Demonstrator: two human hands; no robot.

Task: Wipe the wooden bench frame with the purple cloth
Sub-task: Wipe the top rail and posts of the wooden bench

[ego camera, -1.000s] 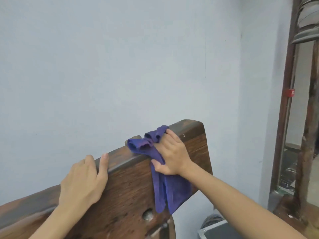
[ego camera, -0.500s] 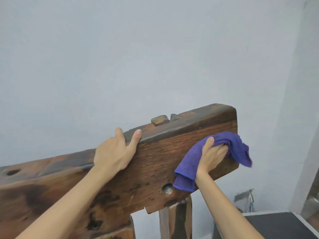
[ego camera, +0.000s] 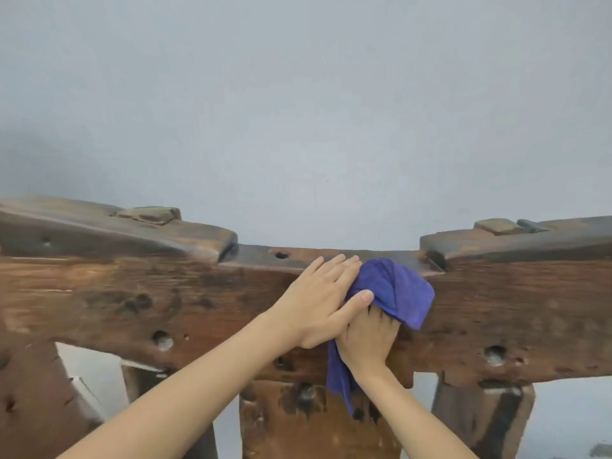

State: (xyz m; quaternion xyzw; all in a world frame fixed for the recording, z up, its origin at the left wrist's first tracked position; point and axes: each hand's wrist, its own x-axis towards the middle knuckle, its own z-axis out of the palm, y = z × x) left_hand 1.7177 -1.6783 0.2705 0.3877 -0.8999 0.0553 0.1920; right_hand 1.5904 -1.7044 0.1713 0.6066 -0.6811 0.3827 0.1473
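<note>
The wooden bench frame (ego camera: 165, 299) is a dark, worn horizontal beam with holes and raised end blocks, spanning the whole view. The purple cloth (ego camera: 394, 289) is bunched against the beam's front face near its middle, one end hanging down. My right hand (ego camera: 367, 339) grips the cloth from below, fingers wrapped in the fabric. My left hand (ego camera: 318, 299) lies flat with straight fingers on the beam just left of the cloth, its thumb crossing over my right hand.
A plain grey wall (ego camera: 298, 111) stands close behind the beam. Wooden legs (ego camera: 480, 415) and a middle board (ego camera: 298, 422) run down below it. A dark wooden part (ego camera: 36, 399) fills the lower left.
The view has shifted left from the beam's right end to its middle. My right hand has carried the cloth leftward along the front face. My left hand has left the top edge and now lies beside the cloth.
</note>
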